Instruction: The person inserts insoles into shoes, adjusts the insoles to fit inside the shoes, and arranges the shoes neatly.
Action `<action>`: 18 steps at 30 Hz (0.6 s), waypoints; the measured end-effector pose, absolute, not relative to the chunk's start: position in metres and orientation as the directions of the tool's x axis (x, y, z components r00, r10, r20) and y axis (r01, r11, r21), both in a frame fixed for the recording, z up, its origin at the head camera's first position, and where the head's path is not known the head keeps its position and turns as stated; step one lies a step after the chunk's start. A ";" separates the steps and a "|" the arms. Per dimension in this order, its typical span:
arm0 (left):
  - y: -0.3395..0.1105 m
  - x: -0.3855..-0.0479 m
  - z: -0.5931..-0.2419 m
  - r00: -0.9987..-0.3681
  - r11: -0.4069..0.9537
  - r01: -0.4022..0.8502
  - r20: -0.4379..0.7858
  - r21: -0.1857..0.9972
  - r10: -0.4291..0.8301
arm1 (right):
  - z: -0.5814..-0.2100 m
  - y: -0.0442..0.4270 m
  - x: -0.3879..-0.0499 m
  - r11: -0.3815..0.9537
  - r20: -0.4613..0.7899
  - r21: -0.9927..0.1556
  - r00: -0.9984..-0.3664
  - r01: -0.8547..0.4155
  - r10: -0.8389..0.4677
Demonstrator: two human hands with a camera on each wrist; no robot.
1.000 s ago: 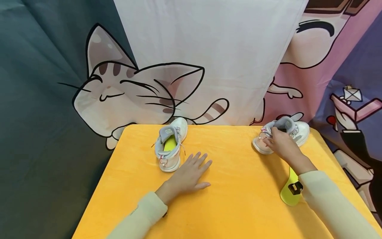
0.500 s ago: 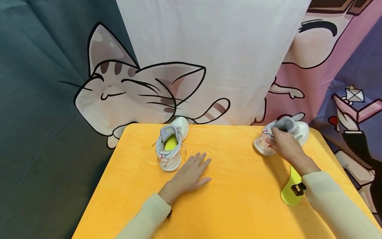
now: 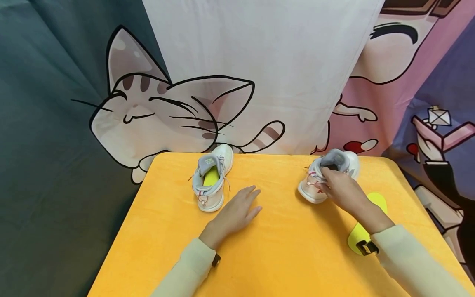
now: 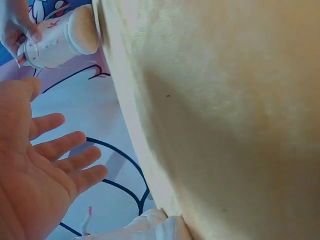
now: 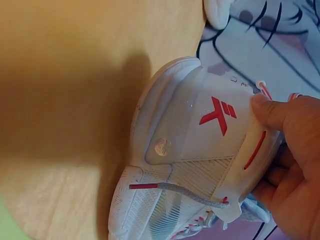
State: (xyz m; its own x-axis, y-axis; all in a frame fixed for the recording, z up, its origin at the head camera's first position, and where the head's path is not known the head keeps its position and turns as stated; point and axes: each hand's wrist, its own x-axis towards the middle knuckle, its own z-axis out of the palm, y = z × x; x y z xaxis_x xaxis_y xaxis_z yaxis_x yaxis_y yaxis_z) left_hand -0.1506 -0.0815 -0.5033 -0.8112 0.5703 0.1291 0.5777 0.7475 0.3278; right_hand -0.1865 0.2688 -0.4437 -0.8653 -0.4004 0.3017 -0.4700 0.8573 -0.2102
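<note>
The right grip (image 3: 343,189) holds a shoe (image 5: 195,147) bearing a red logo (image 5: 218,116).

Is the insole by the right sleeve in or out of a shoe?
Out: the yellow-green insole lies on the yellow table, partly hidden behind the right arm.

The right hand (image 5: 302,170) has some fingertips hidden by the shoe (image 5: 197,145), and its wrist (image 3: 374,218) partly covers the insole (image 3: 358,236).

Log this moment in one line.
right hand: grips one shoe; left hand: holds nothing; other shoe: insole inside; loose insole: on table
</note>
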 end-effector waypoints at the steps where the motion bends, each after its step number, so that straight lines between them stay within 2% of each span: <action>1: -0.082 -0.152 -0.501 -0.815 0.752 0.573 0.135 0.326 0.563 | -0.443 0.265 -0.185 0.850 0.309 -0.200 -0.855 -0.487 -0.417; 7: -0.081 -0.159 -0.488 -0.846 0.766 0.530 0.165 0.364 0.507 | -0.442 0.246 -0.178 0.801 0.364 -0.147 -0.784 -0.581 -0.502; 18: -0.060 -0.175 -0.465 -0.906 0.763 0.393 0.074 0.513 0.417 | -0.453 0.217 -0.160 0.716 0.406 -0.093 -0.683 -0.691 -0.607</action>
